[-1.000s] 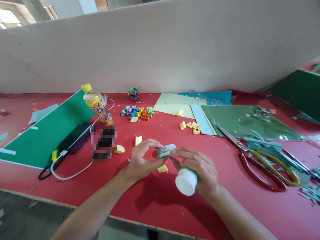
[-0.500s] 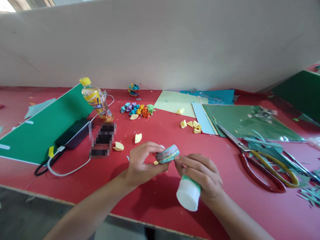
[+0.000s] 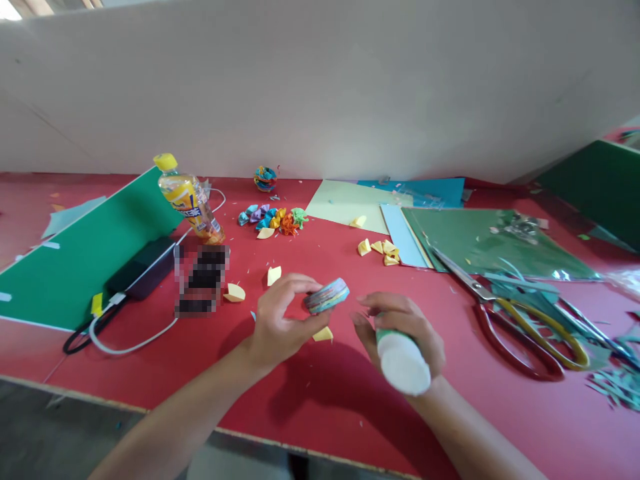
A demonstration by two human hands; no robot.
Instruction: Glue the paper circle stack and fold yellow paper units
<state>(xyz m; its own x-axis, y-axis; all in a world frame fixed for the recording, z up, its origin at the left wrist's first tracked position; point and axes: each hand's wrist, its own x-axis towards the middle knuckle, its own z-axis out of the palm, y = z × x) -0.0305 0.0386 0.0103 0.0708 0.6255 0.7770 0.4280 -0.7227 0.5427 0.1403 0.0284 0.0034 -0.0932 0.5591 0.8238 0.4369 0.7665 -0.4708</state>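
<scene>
Between the thumb and fingers of my left hand (image 3: 285, 317) is a small round coil of multicoloured paper (image 3: 327, 296), tilted above the table. My right hand (image 3: 405, 327) is wrapped round a white bottle (image 3: 404, 363) with a green band, its white end towards me. The right thumb and forefinger are apart from the coil. A yellow paper piece (image 3: 323, 334) lies just below the coil. Two more yellow pieces (image 3: 274, 275) (image 3: 235, 293) are left of my left hand.
Large scissors (image 3: 483, 291) and green scraps lie right, beside a green paper pack (image 3: 500, 237). Colourful folded papers (image 3: 275, 219), a paper bowl (image 3: 265, 179) and yellow pieces (image 3: 379, 248) sit farther back. A drink bottle (image 3: 190, 203), blurred dark object and black device (image 3: 145, 267) stand or lie left.
My right hand has moved right, away from the coil, and the white bottle has swung up and right with it. The coil, still in my left hand, has shifted slightly left, showing more of the yellow piece.
</scene>
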